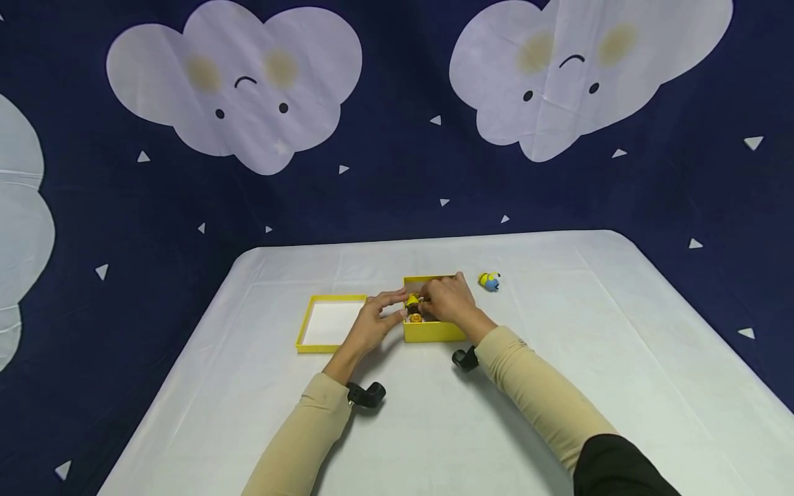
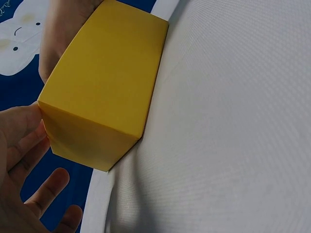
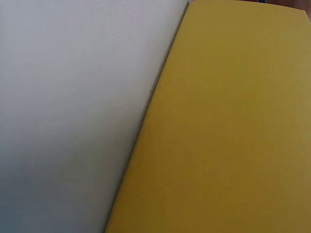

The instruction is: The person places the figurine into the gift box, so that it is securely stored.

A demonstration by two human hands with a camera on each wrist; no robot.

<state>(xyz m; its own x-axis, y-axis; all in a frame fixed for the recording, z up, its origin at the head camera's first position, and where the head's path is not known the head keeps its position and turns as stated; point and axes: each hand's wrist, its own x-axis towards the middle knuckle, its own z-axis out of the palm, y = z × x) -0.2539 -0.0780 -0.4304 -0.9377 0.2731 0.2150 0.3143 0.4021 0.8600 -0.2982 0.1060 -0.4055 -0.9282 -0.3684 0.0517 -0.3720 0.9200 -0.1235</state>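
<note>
A yellow open-topped box [image 1: 434, 333] stands on the white-covered table. Inside, at its left end, lies a small yellow toy figure [image 1: 413, 304] with a dark middle. My left hand [image 1: 372, 324] is at the box's left end, fingertips touching its rim; in the left wrist view its other fingers are spread. My right hand [image 1: 449, 300] reaches into the box from above, fingers bent down right beside the toy figure. I cannot tell whether they grip it. The box's yellow side [image 3: 214, 121] fills much of the right wrist view, where that hand is hidden.
Left of the box lies a yellow-rimmed lid [image 1: 329, 324], white inside up, partly behind my left hand. A small yellow and blue toy figure [image 1: 489, 281] lies on its side beyond the box to the right. A dark blue cloth [image 1: 397, 193] with clouds hangs behind the table.
</note>
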